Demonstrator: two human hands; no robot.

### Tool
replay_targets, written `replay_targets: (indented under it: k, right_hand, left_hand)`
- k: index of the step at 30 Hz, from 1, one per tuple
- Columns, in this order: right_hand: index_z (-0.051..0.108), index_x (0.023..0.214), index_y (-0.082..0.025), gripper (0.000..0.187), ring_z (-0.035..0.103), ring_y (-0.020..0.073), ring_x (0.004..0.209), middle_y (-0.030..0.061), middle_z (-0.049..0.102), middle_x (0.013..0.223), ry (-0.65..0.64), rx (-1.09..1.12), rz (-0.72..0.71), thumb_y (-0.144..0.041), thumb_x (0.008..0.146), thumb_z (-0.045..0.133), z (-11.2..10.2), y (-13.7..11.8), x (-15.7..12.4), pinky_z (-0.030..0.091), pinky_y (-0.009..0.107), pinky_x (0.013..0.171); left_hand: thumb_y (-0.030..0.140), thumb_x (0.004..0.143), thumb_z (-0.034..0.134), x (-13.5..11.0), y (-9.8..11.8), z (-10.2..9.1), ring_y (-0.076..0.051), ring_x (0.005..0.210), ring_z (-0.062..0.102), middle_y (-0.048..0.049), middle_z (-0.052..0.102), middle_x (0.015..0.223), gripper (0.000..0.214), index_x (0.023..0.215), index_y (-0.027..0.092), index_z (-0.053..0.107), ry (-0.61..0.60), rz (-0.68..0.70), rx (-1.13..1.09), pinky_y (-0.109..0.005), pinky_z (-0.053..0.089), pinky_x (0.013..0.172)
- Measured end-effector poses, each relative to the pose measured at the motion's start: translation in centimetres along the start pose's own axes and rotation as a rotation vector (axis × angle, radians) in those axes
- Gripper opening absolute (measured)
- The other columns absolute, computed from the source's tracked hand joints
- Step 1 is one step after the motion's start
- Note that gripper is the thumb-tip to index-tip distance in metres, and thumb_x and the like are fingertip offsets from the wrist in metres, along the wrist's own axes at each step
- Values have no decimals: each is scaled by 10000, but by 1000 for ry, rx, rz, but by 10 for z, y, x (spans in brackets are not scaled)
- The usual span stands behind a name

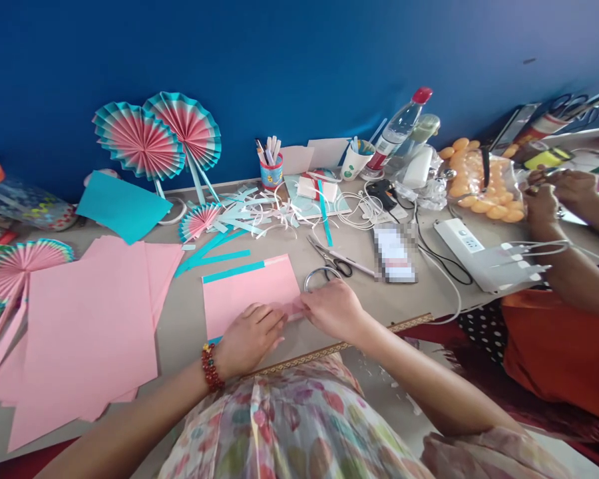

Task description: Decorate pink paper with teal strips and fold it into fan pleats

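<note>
A pink sheet of paper (244,296) lies before me on the table, with a teal strip (233,271) along its far edge. A bit of teal also shows at the near left corner, beside my wrist. My left hand (249,338) rests on the sheet's near part, palm down, fingers extended and slightly bent. At the right edge of the sheet, my right hand (333,309) has its fingers closed together; what they pinch is hidden. Just behind that hand is a clear ring like a tape roll (307,278), partly covered. Scissors (332,259) lie beyond it.
Pink sheets (92,326) are stacked at left, near a teal sheet (122,206) and folded paper fans (142,141). Paper scraps (252,211) lie behind. A phone (395,253), power strip (479,256) and bottle (397,130) stand rightward. Another person's hands (554,193) are at far right.
</note>
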State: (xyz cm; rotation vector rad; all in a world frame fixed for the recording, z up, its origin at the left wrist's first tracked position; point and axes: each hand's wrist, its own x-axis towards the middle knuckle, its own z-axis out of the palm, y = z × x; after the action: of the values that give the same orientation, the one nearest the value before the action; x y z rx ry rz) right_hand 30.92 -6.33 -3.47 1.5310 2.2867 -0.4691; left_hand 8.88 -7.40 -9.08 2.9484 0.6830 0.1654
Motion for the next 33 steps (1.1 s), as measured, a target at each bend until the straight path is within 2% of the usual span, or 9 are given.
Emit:
replay_targets:
  k: [8,13,18,24,28,33]
  right_hand:
    - [639,1065,-154,241,698,277,867,131,739,944,-14,-3,52,-261,934,467,1,2,-8,421,327,688]
    - [647,1048,-142,249,702,283,860,149,739,908,-32,-2,73,-263,936,460,-3,0,-7,426,321,679]
    - [634,1061,-144,242,699,273,855,142,738,929,-31,9,70,-233,928,453,-2,1,-9,424,320,684]
    - [588,1162,-180,283,692,247,840,99,739,927,-17,3,142,-204,922,439,-4,6,-17,385,297,638]
    - [612,1102,-224,238,678,215,808,68,738,906,-15,34,106,-231,932,444,-2,10,-21,348,283,611]
    - [632,1052,-247,222,658,194,745,49,737,878,33,17,121,-230,941,441,7,10,-23,283,279,568]
  left_hand:
    - [267,991,476,11,-8,0,-229,1016,557,-81,627,1049,194,1071,149,608,2,56,-52,-381,441,853]
    - [272,1018,426,25,-10,4,-214,973,554,-66,626,1011,257,1206,165,565,4,103,-20,-355,421,788]
    - [327,1013,448,34,-12,8,-209,920,536,-62,629,952,256,1131,165,607,-43,141,4,-346,383,730]
    - [343,1022,428,37,-14,5,-207,932,525,-70,642,1057,314,1253,173,556,-53,195,55,-356,363,744]
    - [335,1018,434,37,-14,11,-209,926,517,-88,635,1069,382,1340,141,498,-60,209,54,-356,360,726]
    - [327,1015,448,37,-14,17,-196,878,510,-60,628,978,340,1285,140,538,-66,189,15,-351,349,708]
